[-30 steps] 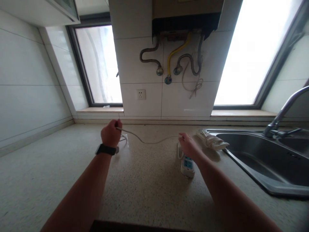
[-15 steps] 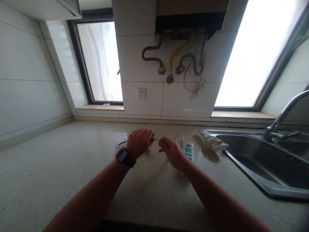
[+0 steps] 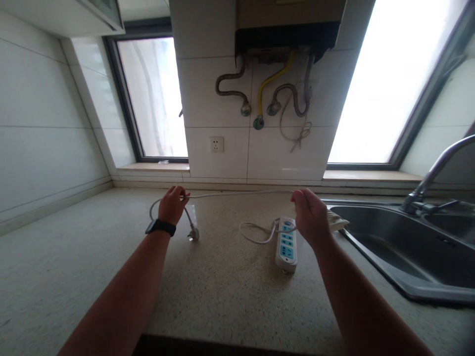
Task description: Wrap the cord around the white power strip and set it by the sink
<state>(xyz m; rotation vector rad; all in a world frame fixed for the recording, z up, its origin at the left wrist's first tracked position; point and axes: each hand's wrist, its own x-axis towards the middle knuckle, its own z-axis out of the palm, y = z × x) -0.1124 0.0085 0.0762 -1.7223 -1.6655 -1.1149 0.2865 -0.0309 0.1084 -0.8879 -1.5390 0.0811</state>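
A white power cord is stretched nearly level between my two hands above the countertop. My left hand, with a dark watch on its wrist, is closed on the cord; a loop and the plug hang below it. My right hand grips the cord's other stretch, its fingers partly hidden behind the back of the hand. Below and left of that hand lies a white power strip with blue sockets. The cord's slack curls on the counter at the strip's left side.
A second white bundle lies behind my right hand, by the edge of the steel sink with its faucet. A wall socket and hoses under a wall-mounted heater are at the back. The speckled countertop spreads in front.
My hands have moved apart, left hand to the left and right hand to the right, drawing the cord out between them. The power strip now shows more fully.
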